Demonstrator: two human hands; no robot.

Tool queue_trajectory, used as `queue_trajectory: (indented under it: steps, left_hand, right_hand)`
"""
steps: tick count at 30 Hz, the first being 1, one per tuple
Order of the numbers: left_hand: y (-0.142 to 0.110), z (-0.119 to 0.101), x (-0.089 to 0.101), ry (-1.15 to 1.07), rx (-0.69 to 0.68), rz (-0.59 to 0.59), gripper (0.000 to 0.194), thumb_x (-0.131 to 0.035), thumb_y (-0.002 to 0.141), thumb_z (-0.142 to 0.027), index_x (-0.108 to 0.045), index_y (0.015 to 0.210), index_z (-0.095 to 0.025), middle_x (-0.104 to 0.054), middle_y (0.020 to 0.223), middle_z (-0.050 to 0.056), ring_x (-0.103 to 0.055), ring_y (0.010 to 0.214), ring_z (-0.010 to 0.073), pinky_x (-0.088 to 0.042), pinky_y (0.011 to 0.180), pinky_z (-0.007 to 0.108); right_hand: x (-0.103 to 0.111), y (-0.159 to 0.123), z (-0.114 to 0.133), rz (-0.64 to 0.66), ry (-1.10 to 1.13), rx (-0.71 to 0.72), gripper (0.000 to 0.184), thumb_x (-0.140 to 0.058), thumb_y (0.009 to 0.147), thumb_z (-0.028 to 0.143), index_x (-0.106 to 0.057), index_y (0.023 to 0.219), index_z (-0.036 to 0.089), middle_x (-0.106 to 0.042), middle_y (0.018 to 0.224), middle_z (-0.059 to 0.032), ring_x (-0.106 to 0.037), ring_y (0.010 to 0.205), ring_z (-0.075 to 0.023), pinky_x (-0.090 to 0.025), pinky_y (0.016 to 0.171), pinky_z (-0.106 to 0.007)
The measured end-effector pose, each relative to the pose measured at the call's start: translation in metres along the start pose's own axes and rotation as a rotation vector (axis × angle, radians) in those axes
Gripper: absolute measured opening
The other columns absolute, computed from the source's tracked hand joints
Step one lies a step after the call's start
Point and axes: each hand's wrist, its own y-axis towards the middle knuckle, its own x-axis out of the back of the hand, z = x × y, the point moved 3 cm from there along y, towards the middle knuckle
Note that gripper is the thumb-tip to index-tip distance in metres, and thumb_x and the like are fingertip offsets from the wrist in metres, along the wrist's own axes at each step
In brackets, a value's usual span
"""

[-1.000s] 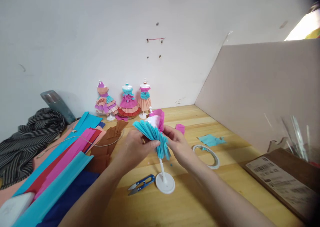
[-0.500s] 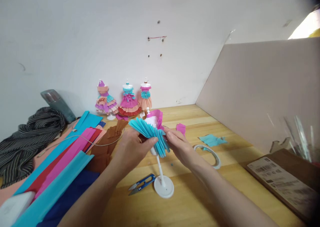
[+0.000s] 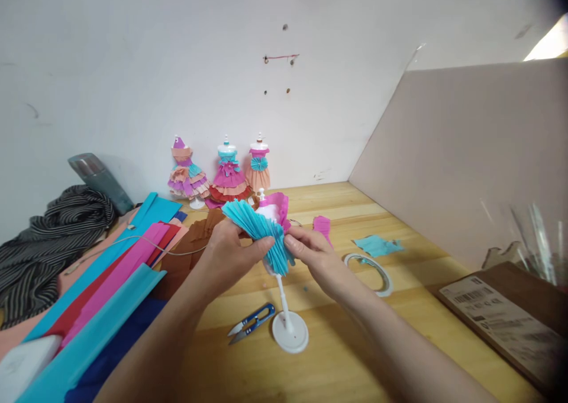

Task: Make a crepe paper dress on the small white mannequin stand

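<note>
A pleated piece of turquoise crepe paper [image 3: 260, 228] lies slantwise across the front of a small white dress form [image 3: 289, 331] on a round-footed stand. Pink crepe paper [image 3: 279, 206] wraps the form's upper right side. My left hand [image 3: 237, 249] pinches the turquoise pleats from the left, its thumb pressed on the front and its other fingers mostly hidden behind. From the right, my right hand [image 3: 313, 252] grips the paper's right edge between thumb and fingers. Blue-handled thread snips [image 3: 252, 323] lie beside the stand's foot.
Folded crepe sheets [image 3: 110, 273], a cable and a striped cloth [image 3: 57, 237] cover the left side. Three dressed miniature forms [image 3: 228, 172] stand by the wall. A tape roll [image 3: 370, 274], turquoise scrap [image 3: 379, 246], pink scrap [image 3: 322, 226] and cardboard package [image 3: 501, 326] are on the right.
Both hands have shifted slightly left along with the turquoise paper, still holding it against the form. The camera view has tilted a little, and the stand stays in place.
</note>
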Motion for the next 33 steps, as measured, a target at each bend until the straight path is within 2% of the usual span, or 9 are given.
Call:
queue_trajectory:
  steps: [3, 7, 13, 18, 20, 24, 29, 33]
  left_hand:
    - [0.001, 0.002, 0.004, 0.065, -0.035, 0.007, 0.015, -0.063, 0.078, -0.029, -0.065, 0.076, -0.014, -0.071, 0.078, 0.005, -0.067, 0.075, 0.0197, -0.054, 0.073, 0.032]
    - [0.003, 0.007, 0.009, 0.11, -0.031, 0.017, 0.018, -0.062, 0.079, -0.031, -0.065, 0.079, -0.014, -0.072, 0.084, 0.007, -0.067, 0.081, 0.0211, -0.053, 0.075, 0.033]
    - [0.004, 0.006, 0.01, -0.005, 0.03, 0.082, 0.017, -0.063, 0.076, -0.03, -0.063, 0.076, -0.013, -0.069, 0.08, 0.006, -0.065, 0.079, 0.0202, -0.052, 0.075, 0.032]
    - [0.006, 0.008, 0.013, -0.071, 0.12, 0.16, 0.016, -0.063, 0.074, -0.029, -0.063, 0.076, -0.013, -0.068, 0.079, 0.005, -0.065, 0.078, 0.0204, -0.052, 0.074, 0.033]
    - [0.007, 0.011, 0.015, -0.061, 0.138, 0.158, 0.016, -0.063, 0.075, -0.029, -0.063, 0.076, -0.013, -0.068, 0.079, 0.005, -0.065, 0.079, 0.0207, -0.052, 0.074, 0.033]
    - [0.01, 0.016, 0.016, -0.047, 0.119, 0.168, 0.019, -0.063, 0.076, -0.031, -0.065, 0.075, -0.013, -0.068, 0.077, 0.005, -0.065, 0.079, 0.0208, -0.051, 0.074, 0.032]
    - [0.012, 0.02, 0.016, -0.081, 0.14, 0.205, 0.025, -0.065, 0.075, -0.032, -0.067, 0.086, -0.01, -0.07, 0.088, 0.008, -0.064, 0.085, 0.0219, -0.051, 0.077, 0.033]
    - [0.012, 0.022, 0.019, -0.162, 0.135, 0.252, 0.028, -0.067, 0.075, -0.034, -0.067, 0.09, -0.011, -0.07, 0.085, 0.006, -0.062, 0.076, 0.0165, -0.049, 0.067, 0.027]
  right_hand:
    - [-0.001, -0.001, -0.003, -0.009, 0.007, -0.013, 0.038, -0.059, 0.081, 0.051, -0.054, 0.064, 0.018, -0.047, 0.061, 0.0026, -0.039, 0.058, -0.0112, -0.033, 0.057, -0.025]
    - [-0.004, -0.001, -0.006, -0.023, 0.04, -0.027, 0.036, -0.06, 0.081, 0.05, -0.058, 0.067, 0.017, -0.049, 0.062, 0.0025, -0.042, 0.059, -0.0118, -0.035, 0.059, -0.026]
    - [-0.009, 0.0, -0.015, -0.032, 0.19, -0.068, 0.036, -0.07, 0.072, 0.052, -0.062, 0.076, 0.017, -0.057, 0.062, 0.0016, -0.048, 0.055, -0.0121, -0.04, 0.057, -0.027]
    - [-0.012, 0.0, -0.025, -0.046, 0.275, -0.143, 0.031, -0.073, 0.071, 0.047, -0.063, 0.08, 0.019, -0.061, 0.065, 0.0001, -0.052, 0.056, -0.0135, -0.04, 0.057, -0.028]
    - [-0.012, 0.0, -0.026, -0.049, 0.317, -0.165, 0.03, -0.074, 0.07, 0.044, -0.063, 0.081, 0.019, -0.062, 0.069, -0.0005, -0.053, 0.059, -0.014, -0.041, 0.06, -0.029]
    - [-0.013, 0.0, -0.027, -0.042, 0.395, -0.231, 0.036, -0.075, 0.067, 0.051, -0.063, 0.074, 0.018, -0.057, 0.062, 0.0011, -0.05, 0.057, -0.0131, -0.04, 0.061, -0.028]
    - [-0.01, 0.002, -0.029, -0.084, 0.423, -0.282, 0.042, -0.077, 0.062, 0.055, -0.06, 0.067, 0.017, -0.055, 0.059, 0.002, -0.047, 0.055, -0.012, -0.037, 0.056, -0.026]
    - [-0.011, 0.005, -0.032, -0.045, 0.422, -0.309, 0.041, -0.076, 0.064, 0.054, -0.059, 0.065, 0.017, -0.052, 0.056, 0.0023, -0.048, 0.054, -0.0123, -0.038, 0.055, -0.026]
